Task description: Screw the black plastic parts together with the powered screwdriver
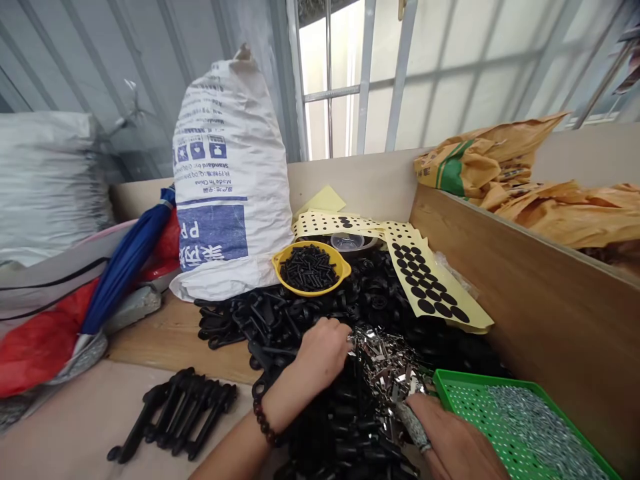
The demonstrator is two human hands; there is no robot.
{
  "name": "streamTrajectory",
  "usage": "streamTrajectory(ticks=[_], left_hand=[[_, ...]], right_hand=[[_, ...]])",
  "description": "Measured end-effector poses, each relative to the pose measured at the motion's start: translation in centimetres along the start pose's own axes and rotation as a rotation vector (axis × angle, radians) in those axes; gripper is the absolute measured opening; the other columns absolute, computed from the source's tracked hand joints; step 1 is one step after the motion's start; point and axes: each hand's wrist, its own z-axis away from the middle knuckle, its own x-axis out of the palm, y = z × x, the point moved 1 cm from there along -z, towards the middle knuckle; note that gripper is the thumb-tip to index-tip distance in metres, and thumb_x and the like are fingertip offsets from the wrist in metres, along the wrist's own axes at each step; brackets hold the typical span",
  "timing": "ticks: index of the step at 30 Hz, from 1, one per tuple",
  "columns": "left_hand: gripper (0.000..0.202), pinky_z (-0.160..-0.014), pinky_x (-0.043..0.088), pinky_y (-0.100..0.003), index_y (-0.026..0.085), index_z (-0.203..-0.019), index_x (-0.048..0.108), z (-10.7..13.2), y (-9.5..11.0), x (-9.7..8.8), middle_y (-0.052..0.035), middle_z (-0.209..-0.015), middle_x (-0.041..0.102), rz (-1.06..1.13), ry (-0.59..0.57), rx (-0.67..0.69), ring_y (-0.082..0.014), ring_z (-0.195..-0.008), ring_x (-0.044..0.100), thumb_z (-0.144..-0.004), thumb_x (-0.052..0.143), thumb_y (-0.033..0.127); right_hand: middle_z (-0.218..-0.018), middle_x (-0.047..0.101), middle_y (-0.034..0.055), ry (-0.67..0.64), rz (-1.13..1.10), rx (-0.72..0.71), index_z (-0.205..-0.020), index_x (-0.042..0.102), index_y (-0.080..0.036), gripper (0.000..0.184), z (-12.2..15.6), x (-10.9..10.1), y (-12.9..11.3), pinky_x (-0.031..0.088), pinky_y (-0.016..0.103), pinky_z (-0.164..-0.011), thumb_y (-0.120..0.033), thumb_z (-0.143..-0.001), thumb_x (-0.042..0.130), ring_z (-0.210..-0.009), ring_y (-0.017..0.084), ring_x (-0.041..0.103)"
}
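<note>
My left hand [323, 353], with a bead bracelet on the wrist, rests with curled fingers on a heap of black plastic parts [300, 320] and touches the edge of a pile of small shiny metal clips [387, 367]. What its fingertips hold is hidden. My right hand [450, 440] comes in from the lower right, beside the metal clips and a green perforated tray [465, 393]. A thin silvery piece lies along its forefinger, and its fingertips are not clearly visible.
A yellow bowl [340, 267] of small black pieces stands behind the heap. Yellow sheets with black round stickers [425, 280] lean on a wooden wall [525, 293]. A white sack [225, 173], a blue umbrella [125, 267] and a row of assembled black parts [175, 413] are at left.
</note>
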Motion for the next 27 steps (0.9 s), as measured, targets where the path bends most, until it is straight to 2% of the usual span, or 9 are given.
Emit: streamTrajectory(ticks=[3,6,9,12,15,17,20,23,27], left_hand=[[0.02,-0.084,0.05,-0.04,0.009,-0.105,0.06,-2.2,-1.1,0.0,-0.0128,-0.103,0.064,-0.069,0.003,-0.132,-0.0241,-0.096,0.062,-0.094,0.045,0.015],[0.023,-0.082,0.053,-0.041,0.013,-0.111,0.058,-4.3,-1.7,0.9,-0.0085,-0.109,0.062,-0.086,-0.043,-0.174,-0.0206,-0.094,0.062,-0.093,0.054,0.026],[0.028,-0.081,0.054,-0.041,0.014,-0.113,0.058,-5.4,-1.9,1.1,-0.0077,-0.111,0.062,-0.055,-0.059,-0.178,-0.0199,-0.094,0.062,-0.091,0.057,0.032],[0.021,-0.083,0.052,-0.04,0.012,-0.109,0.06,-4.6,-1.9,-0.2,-0.009,-0.103,0.065,0.027,-0.004,-0.16,-0.0209,-0.094,0.063,-0.093,0.052,0.024],[0.021,-0.079,0.05,-0.029,0.015,-0.105,0.062,-2.1,-1.4,-1.8,-0.006,-0.09,0.069,0.175,0.028,-0.072,-0.018,-0.087,0.066,-0.093,0.045,0.016],[0.024,-0.067,0.049,-0.02,0.018,-0.104,0.063,-0.1,-0.7,-2.1,-0.0004,-0.077,0.068,0.327,0.004,-0.014,-0.0123,-0.071,0.066,-0.093,0.042,0.017],[0.024,-0.052,0.044,-0.017,0.016,-0.1,0.066,2.3,0.7,-1.2,0.0015,-0.066,0.063,0.813,-0.021,0.025,-0.0092,-0.053,0.059,-0.089,0.046,0.02],[0.027,-0.046,0.04,-0.018,0.013,-0.098,0.07,3.4,2.1,0.5,0.0025,-0.054,0.055,1.226,-0.025,-0.019,-0.0094,-0.046,0.053,-0.083,0.054,0.027],[0.043,-0.05,0.043,-0.02,0.011,-0.111,0.067,4.0,3.6,1.9,0.0009,-0.055,0.058,1.545,0.001,-0.115,-0.0102,-0.048,0.052,-0.078,0.062,0.038]], right_hand=[[-0.073,0.061,0.0003,-0.022,-0.031,0.004,-0.081,0.048,-0.025,0.032,0.2,0.2,0.0,0.04,0.024,-0.054,0.001,-0.063,0.039,-0.063,0.018,0.058],[-0.072,0.06,0.0006,-0.025,-0.096,0.016,-0.082,0.05,-0.024,0.035,0.2,0.2,-0.1,0.041,0.024,-0.057,0.001,-0.06,0.039,-0.066,0.018,0.057],[-0.074,0.06,0.001,-0.024,-0.159,0.04,-0.083,0.051,-0.024,0.035,0.0,-0.2,-0.2,0.043,0.024,-0.06,0.0,-0.061,0.039,-0.068,0.018,0.057],[-0.075,0.06,0.0008,-0.002,-0.255,0.046,-0.082,0.052,-0.023,0.029,-0.4,-1.0,-0.8,0.044,0.024,-0.06,-0.003,-0.066,0.039,-0.068,0.017,0.056],[-0.088,0.061,0.0036,0.066,-0.391,0.063,-0.086,0.053,-0.023,0.023,-0.8,-2.3,-2.0,0.046,0.024,-0.065,-0.007,-0.078,0.038,-0.074,0.016,0.058],[-0.107,0.059,0.0068,0.173,-0.449,0.088,-0.091,0.055,-0.022,0.021,-0.9,-3.1,-2.9,0.047,0.026,-0.072,-0.013,-0.085,0.038,-0.086,0.017,0.06],[-0.127,0.053,0.008,0.298,-0.499,0.103,-0.097,0.059,-0.024,0.02,-0.8,-3.6,-4.3,0.048,0.028,-0.082,-0.021,-0.09,0.04,-0.104,0.021,0.059],[-0.129,0.055,0.008,0.278,-0.538,0.086,-0.095,0.061,-0.025,0.019,-0.2,-3.6,-5.3,0.052,0.029,-0.082,-0.031,-0.091,0.044,-0.105,0.023,0.062],[-0.13,0.057,0.0075,0.27,-0.458,0.086,-0.097,0.065,-0.026,0.023,0.9,-3.8,-6.0,0.055,0.033,-0.084,-0.042,-0.088,0.051,-0.11,0.027,0.061]])
